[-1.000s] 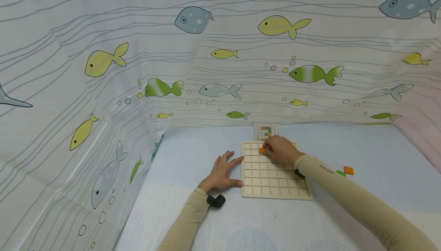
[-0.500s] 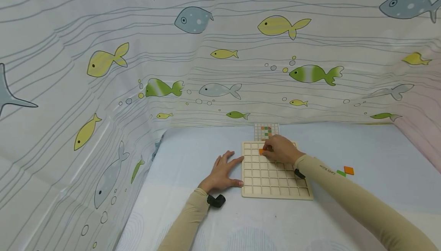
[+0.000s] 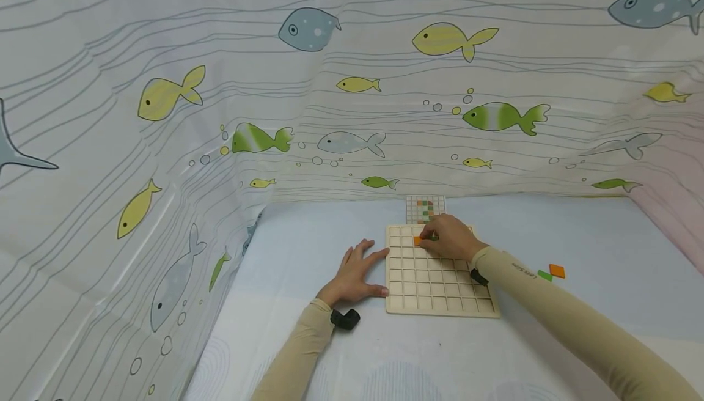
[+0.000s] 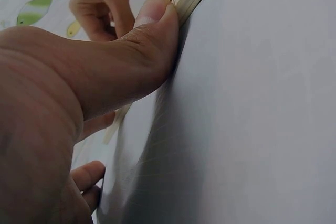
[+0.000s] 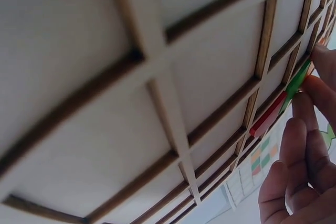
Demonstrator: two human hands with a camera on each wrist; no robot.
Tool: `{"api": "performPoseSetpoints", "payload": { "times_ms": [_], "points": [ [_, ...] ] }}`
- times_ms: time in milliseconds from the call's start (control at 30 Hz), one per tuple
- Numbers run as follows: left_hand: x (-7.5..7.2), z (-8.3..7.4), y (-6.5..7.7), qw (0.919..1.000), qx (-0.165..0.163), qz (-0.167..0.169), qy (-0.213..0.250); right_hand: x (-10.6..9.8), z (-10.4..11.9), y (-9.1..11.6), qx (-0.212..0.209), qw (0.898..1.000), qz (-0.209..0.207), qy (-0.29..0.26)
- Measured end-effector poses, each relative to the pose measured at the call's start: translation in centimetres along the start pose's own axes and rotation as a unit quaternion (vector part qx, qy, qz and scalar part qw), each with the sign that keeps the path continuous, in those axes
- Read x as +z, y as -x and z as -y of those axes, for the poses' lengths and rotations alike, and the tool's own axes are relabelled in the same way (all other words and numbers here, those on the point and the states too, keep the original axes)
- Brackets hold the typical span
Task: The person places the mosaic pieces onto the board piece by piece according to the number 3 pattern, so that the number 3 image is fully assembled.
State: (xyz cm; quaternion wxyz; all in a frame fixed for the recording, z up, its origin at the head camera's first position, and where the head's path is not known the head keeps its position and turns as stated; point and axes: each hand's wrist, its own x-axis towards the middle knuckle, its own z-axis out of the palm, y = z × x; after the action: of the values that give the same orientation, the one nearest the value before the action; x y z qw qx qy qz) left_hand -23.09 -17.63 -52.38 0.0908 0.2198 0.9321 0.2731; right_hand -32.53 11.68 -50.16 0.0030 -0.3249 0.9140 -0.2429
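Observation:
My left hand [image 3: 354, 275] lies at the left side of a wooden grid board [image 3: 404, 304], fingers spread. In the left wrist view its thumb [image 4: 157, 30] presses the board's edge. Over the board's far rows, my right hand [image 3: 448, 237] pinches a green square tile [image 5: 296, 82] between thumb and forefinger, close over the grid. Right beside its fingertips an orange tile [image 3: 417, 241] sits in a far-row cell. Next to the green tile, in the right wrist view, is a red tile [image 5: 268, 116]. The hand covers most of these tiles in the head view.
Behind the board stands a small pattern card [image 3: 412, 208] with coloured squares on a grid. To the right, past the right forearm, lie a loose orange tile [image 3: 557, 271] and a green tile [image 3: 544, 275]. A fish-print curtain [image 3: 330, 107] hangs behind the table.
A bit of green now shows under the right hand's fingers, which have shifted only slightly. The left hand and the board have stayed in place.

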Motion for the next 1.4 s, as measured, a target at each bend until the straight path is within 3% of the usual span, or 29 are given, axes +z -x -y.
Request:
{"api": "performPoseSetpoints", "payload": {
  "times_ms": [633, 867, 1100, 1400],
  "points": [
    [0.2, 0.0, -0.2, 1.0000, 0.006, 0.001, -0.004, -0.1, 0.1, 0.7, 0.000, 1.000, -0.015, -0.004],
    [0.2, 0.2, -0.1, 1.0000, 0.007, -0.001, -0.003, -1.4, -0.6, 1.6, 0.001, 1.000, -0.023, 0.006],
    [0.3, 0.2, -0.1, 1.0000, 0.006, -0.001, -0.003, -5.1, -2.2, 4.6, 0.057, 0.998, 0.009, 0.028],
    [0.2, 0.0, 0.1, 1.0000, 0.004, -0.004, 0.002, -9.3, -5.3, 10.1, 0.083, 0.994, 0.053, 0.049]
  ]
}}
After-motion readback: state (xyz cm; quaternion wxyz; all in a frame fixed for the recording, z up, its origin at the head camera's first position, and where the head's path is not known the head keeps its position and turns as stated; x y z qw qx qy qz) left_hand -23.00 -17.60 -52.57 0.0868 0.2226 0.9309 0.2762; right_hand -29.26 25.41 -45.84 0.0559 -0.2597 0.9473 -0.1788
